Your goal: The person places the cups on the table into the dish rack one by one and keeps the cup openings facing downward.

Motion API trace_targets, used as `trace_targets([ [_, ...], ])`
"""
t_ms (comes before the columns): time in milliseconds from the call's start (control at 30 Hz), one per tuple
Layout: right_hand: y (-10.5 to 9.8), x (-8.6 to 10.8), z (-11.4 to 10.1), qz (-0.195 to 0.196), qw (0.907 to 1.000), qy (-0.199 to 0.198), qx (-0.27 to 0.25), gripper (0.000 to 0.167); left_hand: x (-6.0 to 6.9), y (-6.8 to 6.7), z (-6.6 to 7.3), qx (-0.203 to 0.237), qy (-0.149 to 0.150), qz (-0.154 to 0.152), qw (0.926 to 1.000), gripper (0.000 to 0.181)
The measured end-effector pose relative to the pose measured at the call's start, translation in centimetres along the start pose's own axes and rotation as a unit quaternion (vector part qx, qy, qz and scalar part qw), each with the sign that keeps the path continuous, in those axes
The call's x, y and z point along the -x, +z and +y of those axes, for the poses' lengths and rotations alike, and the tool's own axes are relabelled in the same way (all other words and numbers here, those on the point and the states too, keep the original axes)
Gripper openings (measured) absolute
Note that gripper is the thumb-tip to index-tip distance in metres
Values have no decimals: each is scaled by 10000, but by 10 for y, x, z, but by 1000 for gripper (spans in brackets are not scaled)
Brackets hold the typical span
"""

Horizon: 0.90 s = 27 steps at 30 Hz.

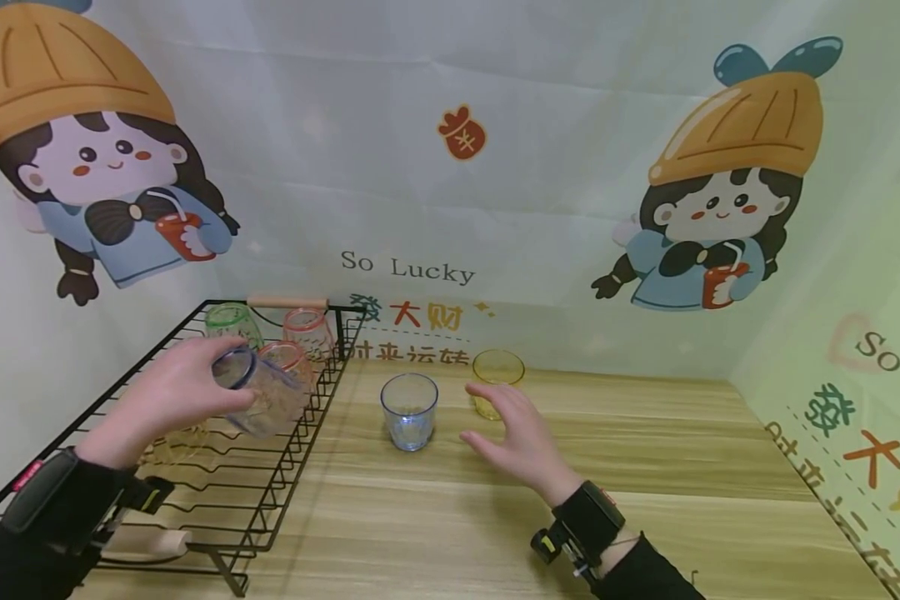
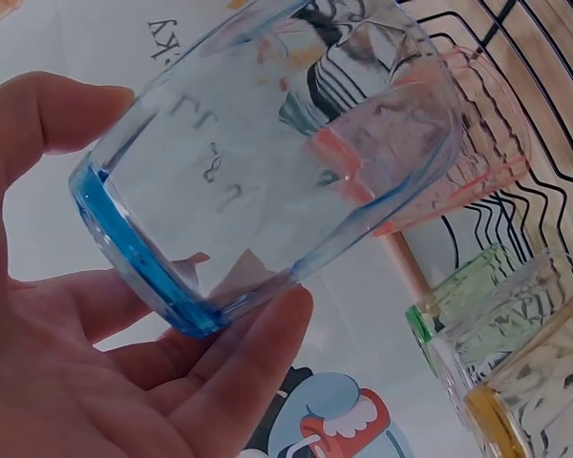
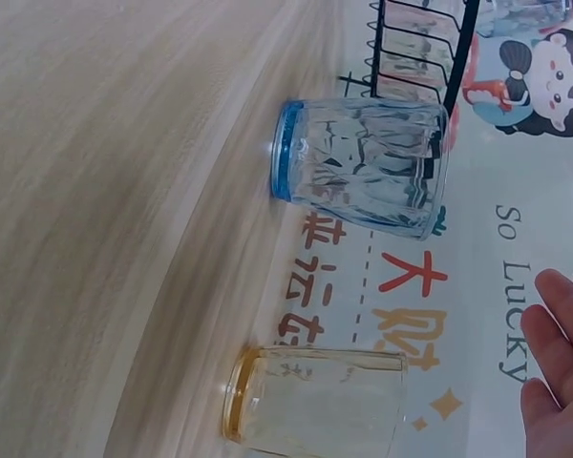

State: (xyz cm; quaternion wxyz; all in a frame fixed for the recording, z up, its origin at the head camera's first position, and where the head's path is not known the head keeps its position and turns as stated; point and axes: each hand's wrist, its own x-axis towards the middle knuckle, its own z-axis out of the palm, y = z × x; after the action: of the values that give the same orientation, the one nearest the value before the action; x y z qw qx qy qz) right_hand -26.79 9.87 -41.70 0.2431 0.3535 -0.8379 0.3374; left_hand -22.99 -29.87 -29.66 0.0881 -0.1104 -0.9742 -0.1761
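Note:
My left hand (image 1: 183, 379) grips a clear drinking glass with a blue base (image 2: 148, 253), its thumb and fingers around the base end. The glass is tilted above the black wire rack (image 1: 270, 492), its mouth pointing away from the palm. My right hand (image 1: 517, 433) is raised over the table with fingers spread and holds nothing. Just left of it, a second blue-based glass (image 1: 409, 417) stands upright on the table. A yellow glass (image 1: 487, 408) stands behind the right fingers, which partly cover it in the head view; whether they touch cannot be told.
On the rack are a green glass (image 1: 232, 321), two pink-red glasses, one at the back (image 1: 309, 329), and a yellow glass (image 1: 180, 446) partly behind my left hand. The rack has wooden handles (image 1: 288, 303). A printed cloth (image 1: 570, 208) hangs behind the wooden table (image 1: 690, 467).

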Motion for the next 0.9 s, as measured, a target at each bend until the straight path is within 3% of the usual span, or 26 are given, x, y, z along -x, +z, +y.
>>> trace_targets([
  [433, -2, -7, 5, 98, 9999, 65, 88, 61, -8, 8, -13, -252, 83, -124, 9996, 74],
  [900, -6, -10, 3, 71, 9999, -95, 105, 61, -8, 21, -13, -346, -2, -463, 9983, 77],
])
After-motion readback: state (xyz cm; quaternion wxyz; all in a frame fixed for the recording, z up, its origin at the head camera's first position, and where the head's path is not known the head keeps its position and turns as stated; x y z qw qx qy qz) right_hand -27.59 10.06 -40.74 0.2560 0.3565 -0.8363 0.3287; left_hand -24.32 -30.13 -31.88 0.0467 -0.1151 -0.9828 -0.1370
